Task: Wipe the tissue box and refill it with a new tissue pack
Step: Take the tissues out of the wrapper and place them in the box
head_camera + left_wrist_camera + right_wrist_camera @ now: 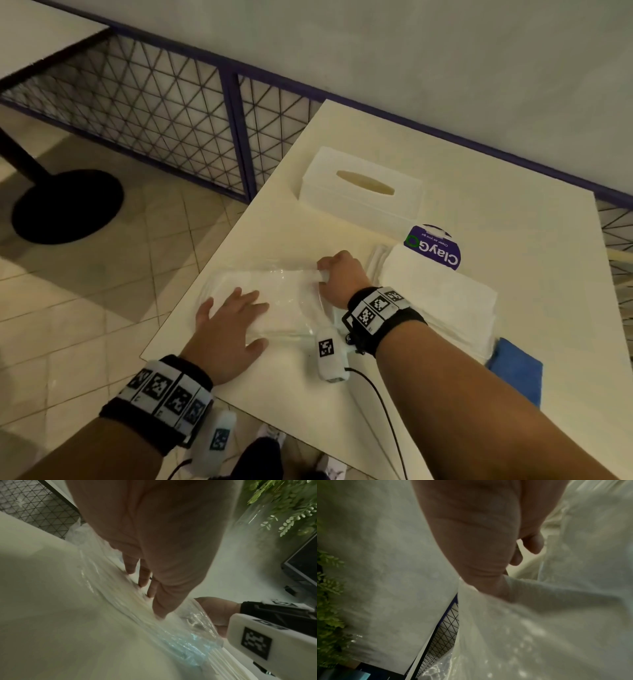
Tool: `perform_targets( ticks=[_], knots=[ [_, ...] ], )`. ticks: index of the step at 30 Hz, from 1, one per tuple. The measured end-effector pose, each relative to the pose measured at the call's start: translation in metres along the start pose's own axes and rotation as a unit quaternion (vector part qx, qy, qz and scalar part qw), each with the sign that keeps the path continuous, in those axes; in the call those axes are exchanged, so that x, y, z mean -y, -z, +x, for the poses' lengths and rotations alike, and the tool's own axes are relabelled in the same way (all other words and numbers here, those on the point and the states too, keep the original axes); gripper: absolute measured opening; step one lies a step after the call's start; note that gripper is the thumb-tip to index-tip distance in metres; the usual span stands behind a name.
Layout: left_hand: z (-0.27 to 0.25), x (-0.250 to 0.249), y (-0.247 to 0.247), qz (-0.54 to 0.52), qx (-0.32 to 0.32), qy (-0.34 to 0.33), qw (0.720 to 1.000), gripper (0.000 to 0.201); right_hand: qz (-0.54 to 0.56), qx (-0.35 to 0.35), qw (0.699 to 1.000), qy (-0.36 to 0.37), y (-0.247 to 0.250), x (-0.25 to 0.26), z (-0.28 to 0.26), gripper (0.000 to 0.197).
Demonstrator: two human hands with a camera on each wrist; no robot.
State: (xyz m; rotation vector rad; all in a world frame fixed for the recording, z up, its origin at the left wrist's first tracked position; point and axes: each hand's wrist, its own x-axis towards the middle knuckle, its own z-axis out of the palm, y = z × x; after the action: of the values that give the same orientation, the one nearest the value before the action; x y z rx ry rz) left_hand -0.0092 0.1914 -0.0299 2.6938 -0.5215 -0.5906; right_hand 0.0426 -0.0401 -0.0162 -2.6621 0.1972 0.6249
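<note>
Clear plastic tissue pack [270, 301] lies near tabletop's [513, 240] left edge, tissue box [361, 186] toward far edge. Left hand [229, 329] pressed flat, fingers spread; right hand [337, 277] pinches wrapper's end. Likely light, soft, slippery: hold ends, not film.

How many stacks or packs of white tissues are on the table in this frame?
2. One plastic-wrapped tissue pack lies near the table's front edge, under both hands. One unwrapped tissue stack sits right of it, before the tissue box. The box's contents are hidden.
</note>
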Motion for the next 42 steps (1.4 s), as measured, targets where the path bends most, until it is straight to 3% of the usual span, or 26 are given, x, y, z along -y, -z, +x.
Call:
perform_targets(
  ticks=[3,8,14,18,24,29,32,36,39,42],
  knots=[
    [0.000,0.000,-0.001,-0.020,-0.005,-0.001,1.000,0.069,0.052,-0.030,0.998,-0.018,-0.001,0.004,0.000,0.030],
    [0.001,0.002,-0.004,-0.045,-0.020,0.001,0.999,0.067,0.071,-0.003,0.997,-0.029,-0.004,0.007,-0.002,0.043],
    [0.001,-0.003,-0.005,-0.042,-0.025,0.008,0.999,0.056,0.048,0.007,0.998,-0.042,-0.004,0.007,-0.002,0.036],
    [0.001,-0.004,-0.007,-0.049,-0.033,0.011,0.998,0.056,0.102,0.012,0.995,-0.016,0.002,0.009,-0.006,0.030],
    [0.001,-0.004,-0.009,-0.056,-0.041,0.013,0.998,0.056,0.123,0.102,0.985,-0.066,0.008,0.002,-0.017,0.044],
    [0.001,-0.004,-0.008,-0.068,-0.065,0.012,0.996,0.054,0.190,0.133,0.968,-0.095,0.003,0.004,-0.032,0.033],
    [0.001,-0.003,-0.007,-0.060,-0.075,0.019,0.995,0.052,0.277,0.083,0.951,-0.109,0.003,0.007,-0.036,0.032],
    [-0.001,0.000,-0.005,-0.067,-0.078,0.031,0.994,0.050,0.419,-0.049,0.890,-0.173,0.012,0.001,-0.041,0.016],
    [-0.002,-0.001,-0.005,-0.068,-0.080,0.037,0.994,0.048,0.421,-0.076,0.883,-0.193,0.011,-0.007,-0.047,0.024],
    [-0.002,-0.003,-0.004,-0.061,-0.079,0.040,0.994,0.048,0.428,-0.059,0.875,-0.220,0.010,-0.016,-0.055,0.029]
  ],
)
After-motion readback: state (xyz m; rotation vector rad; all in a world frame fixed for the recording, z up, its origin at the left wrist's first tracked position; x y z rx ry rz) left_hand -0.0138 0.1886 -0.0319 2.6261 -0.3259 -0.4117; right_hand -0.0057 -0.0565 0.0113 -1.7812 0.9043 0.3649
